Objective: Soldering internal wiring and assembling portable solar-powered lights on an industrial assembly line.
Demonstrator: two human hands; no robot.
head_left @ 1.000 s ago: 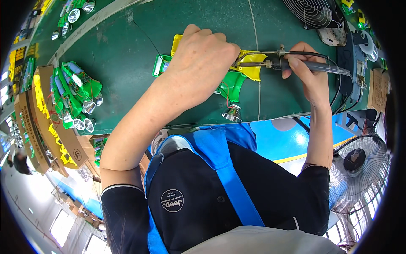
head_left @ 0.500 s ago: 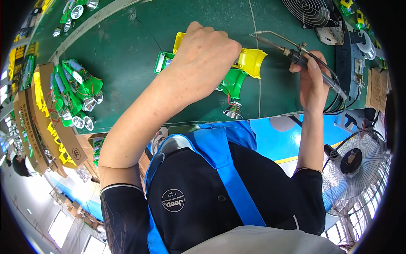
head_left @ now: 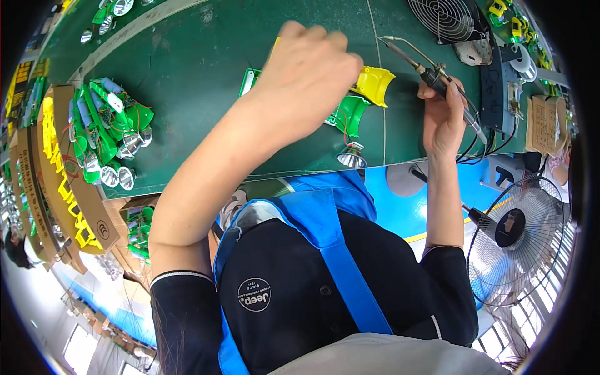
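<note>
My right hand (head_left: 442, 119) grips a soldering iron (head_left: 432, 77) with a thin metal tube fixed alongside it. Its tip points up and left, apart from the parts. With fingers curled under, my left hand (head_left: 312, 78) is over a yellow plastic shell (head_left: 375, 86) and a green plastic shell (head_left: 353, 115). What its fingertips hold is hidden beneath the hand. Red wire runs from the green shell to a small silver reflector cup (head_left: 352, 156) near the table's front edge. The green shell's other end shows left of my wrist.
Green lamp assemblies with reflectors (head_left: 112, 134) are heaped at the left. Beside them stands a cardboard box (head_left: 84, 187) with yellow parts. A black fan grille (head_left: 440, 19), a solder spool (head_left: 524, 62) and cables are at the right. A standing fan (head_left: 509, 228) is below the table edge.
My right hand has moved the soldering iron slightly left and up. My left hand has shifted a little, covering more of the yellow shell's left end. The whole view has shifted slightly.
</note>
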